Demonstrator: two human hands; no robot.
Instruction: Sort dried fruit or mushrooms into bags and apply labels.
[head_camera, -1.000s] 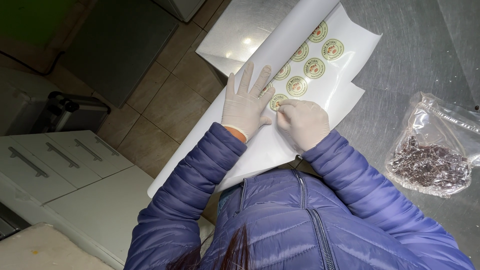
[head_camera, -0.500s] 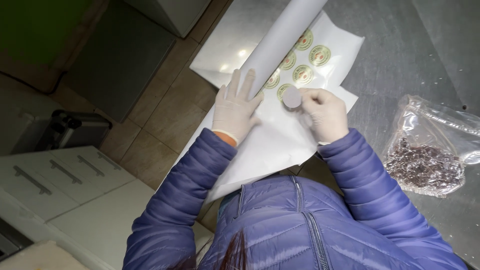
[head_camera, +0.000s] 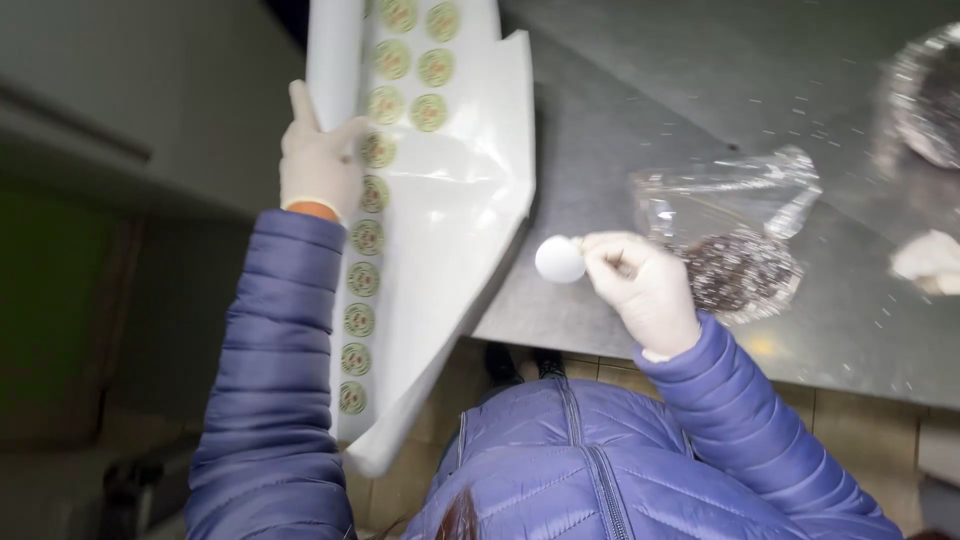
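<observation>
Sticker (head_camera: 560, 259), round, one piece, blank white side facing the camera: your right hand (head_camera: 645, 290) is pinching it by its edge between gloved fingertips (head_camera: 600, 255), closed on it, and holding it up over the near edge of the metal table (head_camera: 640, 130), just left of the clear bag.

Sticker sheet (head_camera: 440, 230), white glossy backing, long, curling at its left margin: it is lying partly on the table and hanging off the near edge toward your jacket. Two columns of round green-and-cream labels are showing at the far end, one column running down the rest of its left side.

Left hand (head_camera: 318, 160), white glove: you are grasping the rolled left edge of the sheet, fingers wrapped around it, the thumb resting beside the labels.

Clear bag (head_camera: 725, 230), crinkled plastic, holding a dark brownish mass: it is sitting on the table just beyond your right hand, near it but not touching so far as can be told.

Second bag (head_camera: 925, 95), similar clear plastic with dark contents: it is lying at the far right corner of the view, partly cut off.

Other gloved hand (head_camera: 925, 262), a white shape at the right edge: it is resting on the table, well apart from your own; its owner is out of view.

Jacket (head_camera: 570, 470), blue quilted, zipped: you are wearing it, sleeves reaching both gloves.
</observation>
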